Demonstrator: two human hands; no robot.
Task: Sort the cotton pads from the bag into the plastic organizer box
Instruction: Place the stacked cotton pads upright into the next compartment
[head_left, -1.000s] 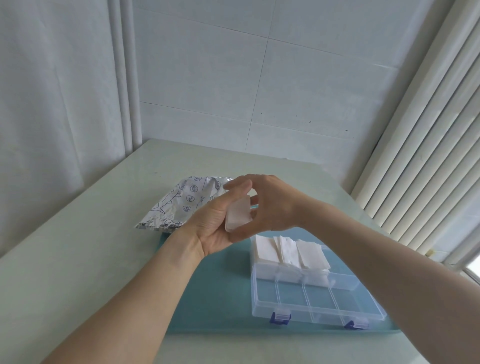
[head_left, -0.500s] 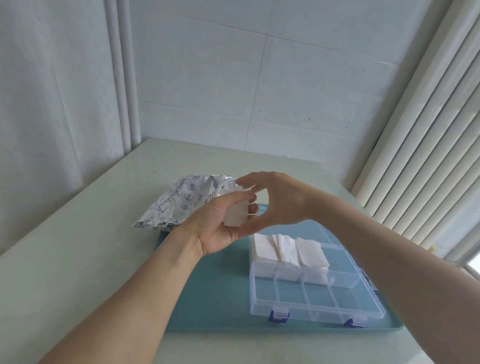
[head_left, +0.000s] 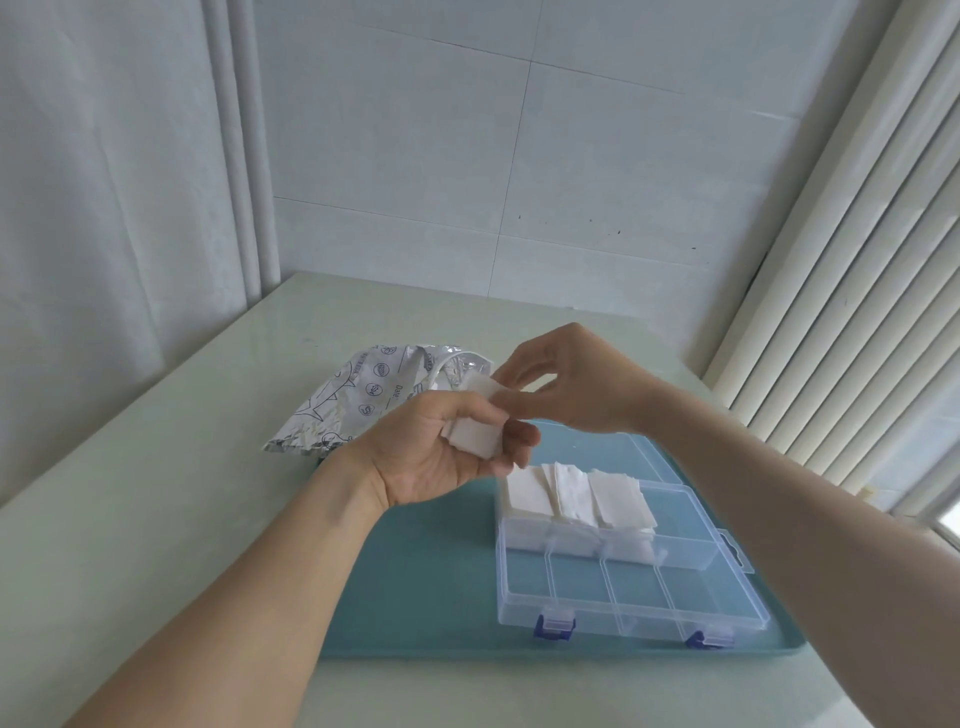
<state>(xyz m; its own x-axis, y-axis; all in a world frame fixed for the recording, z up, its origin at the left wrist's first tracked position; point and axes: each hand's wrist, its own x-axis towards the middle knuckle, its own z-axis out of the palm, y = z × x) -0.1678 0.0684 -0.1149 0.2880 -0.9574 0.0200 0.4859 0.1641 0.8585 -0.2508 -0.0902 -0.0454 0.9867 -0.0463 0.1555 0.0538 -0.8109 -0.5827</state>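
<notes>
Lifted slightly since a second ago and parted a little: both hands, above the far edge of the teal rectangular mat (head_left: 426, 571). Left hand (head_left: 441, 457) palm up, fingers curled round a small stack of white square cotton pads (head_left: 475, 439). Right hand (head_left: 566, 382) reaching across from the right, thumb and forefinger pinching the top pad's far edge, other fingers arched. Behind, silver printed foil bag (head_left: 358, 400) lying on the pale table (head_left: 156, 519), unmoved. Clear plastic organizer box (head_left: 634, 592) on the mat, three far compartments filled with pads, near row bare.
</notes>
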